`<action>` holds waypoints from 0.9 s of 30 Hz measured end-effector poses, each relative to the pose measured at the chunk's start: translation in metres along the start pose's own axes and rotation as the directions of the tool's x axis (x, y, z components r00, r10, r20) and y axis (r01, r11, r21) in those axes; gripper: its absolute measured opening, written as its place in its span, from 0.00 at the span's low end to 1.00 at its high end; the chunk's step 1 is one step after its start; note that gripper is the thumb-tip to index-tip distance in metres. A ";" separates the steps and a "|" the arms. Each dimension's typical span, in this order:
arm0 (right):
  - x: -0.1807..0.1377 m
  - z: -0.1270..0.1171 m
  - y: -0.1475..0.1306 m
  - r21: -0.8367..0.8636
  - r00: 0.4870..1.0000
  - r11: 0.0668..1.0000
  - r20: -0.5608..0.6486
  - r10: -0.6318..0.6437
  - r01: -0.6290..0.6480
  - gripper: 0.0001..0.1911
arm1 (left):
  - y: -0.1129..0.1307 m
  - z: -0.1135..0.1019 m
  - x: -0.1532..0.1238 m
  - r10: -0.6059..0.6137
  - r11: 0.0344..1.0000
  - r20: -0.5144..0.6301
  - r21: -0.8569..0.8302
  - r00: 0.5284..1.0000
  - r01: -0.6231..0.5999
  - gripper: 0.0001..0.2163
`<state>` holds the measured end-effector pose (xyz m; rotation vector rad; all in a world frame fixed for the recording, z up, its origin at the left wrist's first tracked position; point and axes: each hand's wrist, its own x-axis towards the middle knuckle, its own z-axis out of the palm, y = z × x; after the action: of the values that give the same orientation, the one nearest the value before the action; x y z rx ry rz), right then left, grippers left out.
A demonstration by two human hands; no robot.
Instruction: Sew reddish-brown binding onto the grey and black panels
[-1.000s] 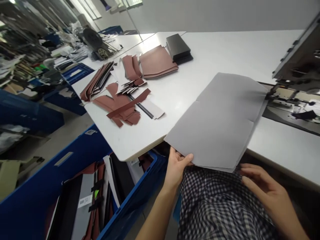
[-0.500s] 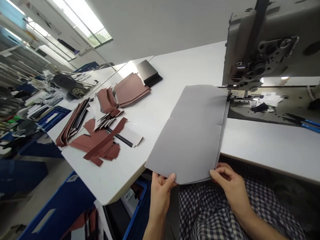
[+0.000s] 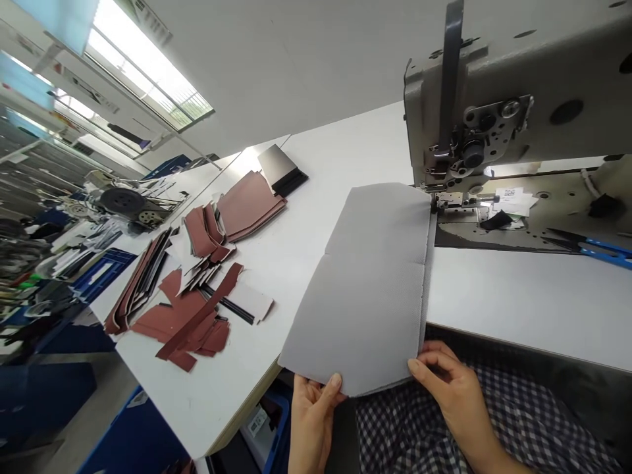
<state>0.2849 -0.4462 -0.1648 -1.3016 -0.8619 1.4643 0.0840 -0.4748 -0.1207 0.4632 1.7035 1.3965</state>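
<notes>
A large grey fabric panel [image 3: 370, 289], which seems to be layered at its right edge, lies over the table and juts past its front edge. Its upper right corner sits at the needle area of the sewing machine [image 3: 474, 151]. My left hand [image 3: 316, 401] pinches the lower left edge, thumb on top and fingers underneath. At the lower right corner, my right hand [image 3: 442, 375] grips the panel between thumb and fingers. Parts of the fingers on both hands are hidden beneath the panel.
Reddish-brown cut pieces [image 3: 197, 316] and a stack of brown panels [image 3: 249, 207] lie on the white table [image 3: 237, 388] to the left, near a dark block-like stack [image 3: 281, 171]. Blue-handled snips [image 3: 600, 250] rest right of the needle. Blue bins [image 3: 133, 434] stand below.
The camera view has shifted, so the table, panel and hands appear lower and the machine further left. Both hands keep their hold on the panel, whose corner stays at the needle.
</notes>
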 end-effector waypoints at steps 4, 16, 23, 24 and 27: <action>-0.002 0.000 0.000 -0.023 0.999 0.999 0.032 -0.034 0.035 0.22 | 0.002 -0.003 0.003 -0.038 0.999 0.013 0.022 0.999 0.037 0.45; -0.005 -0.004 0.013 -0.084 0.991 0.996 0.132 -0.015 0.027 0.19 | 0.006 -0.003 0.004 -0.090 0.996 -0.005 0.020 0.996 0.090 0.43; -0.005 -0.005 0.011 -0.071 0.989 0.997 0.151 0.011 0.000 0.20 | 0.009 -0.013 0.005 -0.078 0.996 -0.075 -0.038 0.994 0.075 0.34; -0.005 -0.004 0.010 -0.052 0.990 0.999 0.139 0.018 -0.010 0.21 | 0.011 -0.016 0.006 -0.041 0.997 -0.090 -0.063 0.995 0.036 0.31; -0.009 0.001 0.006 0.025 0.997 0.998 0.067 0.048 -0.049 0.23 | 0.021 -0.027 0.014 0.079 0.991 -0.175 -0.094 0.981 -0.097 0.27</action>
<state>0.2826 -0.4561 -0.1677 -1.2680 -0.8558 1.5594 0.0501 -0.4746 -0.1069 0.3744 1.7550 1.6193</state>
